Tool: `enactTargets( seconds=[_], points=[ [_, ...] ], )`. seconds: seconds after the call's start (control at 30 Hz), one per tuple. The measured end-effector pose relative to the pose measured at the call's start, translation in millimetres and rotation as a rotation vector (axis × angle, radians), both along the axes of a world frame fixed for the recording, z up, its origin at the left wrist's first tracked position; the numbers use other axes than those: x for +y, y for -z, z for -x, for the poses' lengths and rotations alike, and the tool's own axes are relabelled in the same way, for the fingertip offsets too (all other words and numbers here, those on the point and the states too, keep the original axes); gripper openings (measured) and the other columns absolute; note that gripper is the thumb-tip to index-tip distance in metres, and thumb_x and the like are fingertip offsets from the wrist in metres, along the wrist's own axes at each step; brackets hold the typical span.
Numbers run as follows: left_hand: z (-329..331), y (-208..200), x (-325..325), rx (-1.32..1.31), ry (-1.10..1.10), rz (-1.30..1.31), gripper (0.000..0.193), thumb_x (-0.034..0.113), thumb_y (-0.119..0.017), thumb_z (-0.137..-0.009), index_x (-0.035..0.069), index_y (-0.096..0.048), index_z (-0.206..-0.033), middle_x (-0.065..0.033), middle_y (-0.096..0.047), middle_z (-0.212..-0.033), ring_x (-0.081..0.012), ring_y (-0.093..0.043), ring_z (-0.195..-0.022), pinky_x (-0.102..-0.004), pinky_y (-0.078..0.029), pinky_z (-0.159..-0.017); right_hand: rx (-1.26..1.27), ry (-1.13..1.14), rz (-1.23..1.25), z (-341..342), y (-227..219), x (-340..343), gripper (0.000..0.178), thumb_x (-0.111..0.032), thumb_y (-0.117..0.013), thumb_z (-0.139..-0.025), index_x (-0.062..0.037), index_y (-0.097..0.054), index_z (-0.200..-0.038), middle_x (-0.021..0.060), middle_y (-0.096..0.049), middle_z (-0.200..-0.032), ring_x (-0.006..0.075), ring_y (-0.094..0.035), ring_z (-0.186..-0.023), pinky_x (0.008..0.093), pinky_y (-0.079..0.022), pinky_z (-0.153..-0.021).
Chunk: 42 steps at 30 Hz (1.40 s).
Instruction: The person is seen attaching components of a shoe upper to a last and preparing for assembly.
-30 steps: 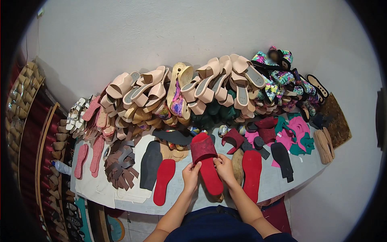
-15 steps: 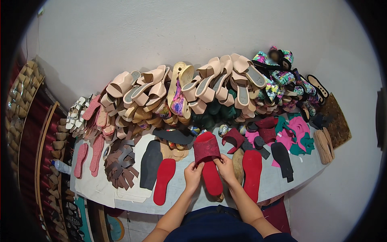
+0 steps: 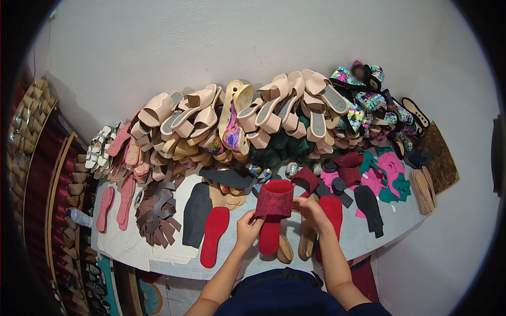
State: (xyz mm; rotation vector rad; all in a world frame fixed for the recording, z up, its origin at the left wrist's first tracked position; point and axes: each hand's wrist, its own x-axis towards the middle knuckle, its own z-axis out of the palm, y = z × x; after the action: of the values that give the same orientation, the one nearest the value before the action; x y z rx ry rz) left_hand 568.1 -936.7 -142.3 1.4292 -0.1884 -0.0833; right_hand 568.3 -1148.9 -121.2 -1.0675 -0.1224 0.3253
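A red slide sandal (image 3: pixel 270 237) with a wide dark red patterned strap (image 3: pixel 274 199) is held up over the front middle of the table. My left hand (image 3: pixel 249 229) grips its left side, thumb and fingers closed by the strap's lower edge. Just right of the strap is my right hand (image 3: pixel 312 213), fingers apart and bent, the tips close to the strap's edge; whether they touch it I cannot tell. Two tan shoe-shaped forms (image 3: pixel 285 249) lie below and beside the sandal. One red sole (image 3: pixel 215 237) rests to the left, another (image 3: pixel 330 208) partly behind my right forearm.
Heeled beige sandals (image 3: pixel 271 102) are piled along the wall, with floral ones (image 3: pixel 363 105) at the right. Brown strap pieces (image 3: pixel 158 213), black soles (image 3: pixel 197 213) and pink and green scraps (image 3: pixel 390 171) lie on the table (image 3: pixel 232 263). Racks of shoe forms (image 3: pixel 71 237) stand at left.
The sandal has turned more upright, its strap now lower and slightly right. My right hand has come off the sole and moved up and right. The tan forms show more.
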Motion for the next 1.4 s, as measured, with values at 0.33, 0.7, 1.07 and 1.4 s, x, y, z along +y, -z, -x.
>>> enactTargets(
  seconds=[0.33,0.7,1.07,1.4],
  points=[
    [1,-6,4,-0.139,0.035,-0.362,0.02,0.004,-0.057,-0.073,-0.003,-0.058,-0.091,-0.0063,-0.054,-0.072,-0.0107,-0.053,-0.067,-0.0221,-0.041,-0.061,-0.127,0.106,0.816,-21,-25,-7,0.039,-0.035,-0.057,-0.08,0.002,-0.06,-0.068,-0.0043,-0.04,-0.053,0.0059,-0.034,-0.053,0.0235,-0.027,-0.047],
    [14,9,7,-0.049,0.128,-0.307,0.021,0.01,-0.056,-0.077,-0.001,-0.058,-0.095,-0.0109,-0.058,-0.078,-0.0148,-0.056,-0.071,-0.0255,-0.043,-0.065,-0.274,0.174,0.816,-11,-35,0,0.04,-0.029,-0.06,-0.077,-0.0012,-0.055,-0.105,0.0073,-0.059,-0.088,0.0141,-0.052,-0.084,0.0266,-0.04,-0.075],
    [8,17,7,0.004,0.197,-0.271,0.023,0.016,-0.051,-0.084,-0.003,-0.055,-0.096,-0.0032,-0.057,-0.079,-0.0085,-0.051,-0.072,-0.0227,-0.041,-0.066,-0.373,-0.411,1.075,-55,-37,-2,0.031,-0.02,-0.057,-0.072,-0.0025,-0.058,-0.097,0.0148,-0.06,-0.087,0.0223,-0.057,-0.079,0.0296,-0.044,-0.071],
    [13,16,3,0.048,0.154,-0.325,0.025,0.017,-0.058,-0.077,0.0,-0.057,-0.095,-0.0073,-0.057,-0.075,-0.0114,-0.05,-0.063,-0.0242,-0.041,-0.059,-0.246,-0.413,0.907,-63,-13,-4,0.023,-0.021,-0.055,-0.073,-0.0023,-0.059,-0.085,0.005,-0.057,-0.069,0.012,-0.05,-0.065,0.0252,-0.041,-0.062]
  ],
)
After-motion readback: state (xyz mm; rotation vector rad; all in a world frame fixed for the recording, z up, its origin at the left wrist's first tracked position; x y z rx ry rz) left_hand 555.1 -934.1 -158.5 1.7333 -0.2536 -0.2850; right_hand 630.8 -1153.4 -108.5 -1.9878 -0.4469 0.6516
